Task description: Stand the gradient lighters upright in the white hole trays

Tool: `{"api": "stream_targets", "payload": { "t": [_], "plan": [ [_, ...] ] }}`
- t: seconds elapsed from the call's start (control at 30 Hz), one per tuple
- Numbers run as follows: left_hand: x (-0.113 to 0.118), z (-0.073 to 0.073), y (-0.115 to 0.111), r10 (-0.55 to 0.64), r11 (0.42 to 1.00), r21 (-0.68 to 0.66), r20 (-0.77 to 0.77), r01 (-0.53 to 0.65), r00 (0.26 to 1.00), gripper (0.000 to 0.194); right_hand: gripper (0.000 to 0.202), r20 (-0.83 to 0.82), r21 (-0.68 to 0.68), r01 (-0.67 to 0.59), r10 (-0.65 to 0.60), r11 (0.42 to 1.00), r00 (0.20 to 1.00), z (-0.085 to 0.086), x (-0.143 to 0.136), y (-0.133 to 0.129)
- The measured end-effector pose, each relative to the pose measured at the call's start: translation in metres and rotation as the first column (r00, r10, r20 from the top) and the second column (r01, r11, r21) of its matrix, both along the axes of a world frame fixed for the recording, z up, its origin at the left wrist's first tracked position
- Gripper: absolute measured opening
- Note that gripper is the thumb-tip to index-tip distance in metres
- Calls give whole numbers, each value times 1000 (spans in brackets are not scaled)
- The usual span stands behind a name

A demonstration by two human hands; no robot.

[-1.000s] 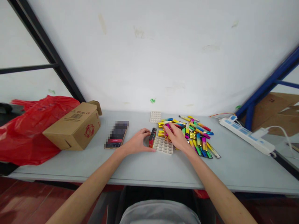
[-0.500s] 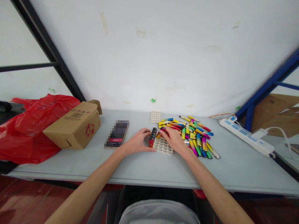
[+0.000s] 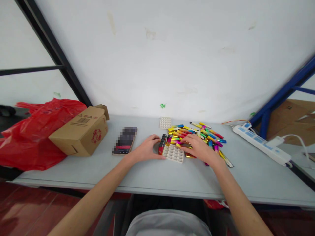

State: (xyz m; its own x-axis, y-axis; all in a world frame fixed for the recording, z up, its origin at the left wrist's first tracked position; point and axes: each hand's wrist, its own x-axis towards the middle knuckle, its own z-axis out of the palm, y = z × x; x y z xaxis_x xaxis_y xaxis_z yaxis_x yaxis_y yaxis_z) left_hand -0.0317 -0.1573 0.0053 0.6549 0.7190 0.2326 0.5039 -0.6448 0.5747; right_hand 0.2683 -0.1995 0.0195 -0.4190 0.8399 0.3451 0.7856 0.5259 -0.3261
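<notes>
A white tray (image 3: 174,154) with rows of holes lies in front of me. Along its left side, several lighters (image 3: 162,144) with black tops stand upright in a row. One magenta-and-gold lighter (image 3: 168,140) stands just right of that row. My left hand (image 3: 151,149) curves around the left side, fingers at the row's far end and thumb at the tray's near left corner. At the tray's right edge, my right hand (image 3: 194,147) has its fingers closed near a gold lighter (image 3: 178,145), seemingly pinching it. That hand covers part of a pile of shiny coloured lighters (image 3: 211,136).
A second white tray (image 3: 165,123) lies near the wall. Left are a phone (image 3: 125,141), a cardboard box (image 3: 81,131) and a red plastic bag (image 3: 36,134). A white power strip (image 3: 261,144) with cables lies at the right, beside a blue frame (image 3: 265,121).
My right hand has moved right, off the magenta-and-gold lighter, which now stands by the row, and onto the pile. My left hand keeps its place at the tray.
</notes>
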Motion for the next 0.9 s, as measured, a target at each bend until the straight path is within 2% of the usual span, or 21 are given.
{"api": "stream_targets", "payload": {
  "t": [0.1,0.17,0.3,0.43,0.5,0.63,0.73,0.8,0.9],
  "plan": [
    [0,0,0,0,1000,-2,3,0,1000,79,21,107,-10,-12,13,1000,994,-8,4,-5],
    [1,0,0,4,1000,-4,4,-4,1000,79,26,92,3,-13,12,1000,996,-8,2,-7],
    [0,0,0,3,1000,1,8,-3,1000,78,36,-136,19,87,-84,996,987,7,-5,-4],
    [0,0,0,4,1000,2,16,-4,1000,78,36,-366,-41,146,-151,988,918,21,-14,13],
    [0,-1,0,10,1000,-3,27,-9,1000,79,35,-465,-94,174,-198,980,863,21,-19,22],
    [0,-1,0,15,1000,-2,35,-15,999,80,46,-578,-220,156,-258,963,774,11,-31,33],
    [0,-1,0,13,1000,-5,22,-12,1000,80,56,-637,-275,85,-248,958,729,3,-38,29],
    [0,-1,1,13,1000,-6,15,-13,1000,81,54,-687,-348,-58,-212,936,695,1,-43,22],
    [0,-2,1,11,1000,2,26,-11,1000,80,50,-743,-431,-250,-184,867,643,4,-49,12]
  ]
}}
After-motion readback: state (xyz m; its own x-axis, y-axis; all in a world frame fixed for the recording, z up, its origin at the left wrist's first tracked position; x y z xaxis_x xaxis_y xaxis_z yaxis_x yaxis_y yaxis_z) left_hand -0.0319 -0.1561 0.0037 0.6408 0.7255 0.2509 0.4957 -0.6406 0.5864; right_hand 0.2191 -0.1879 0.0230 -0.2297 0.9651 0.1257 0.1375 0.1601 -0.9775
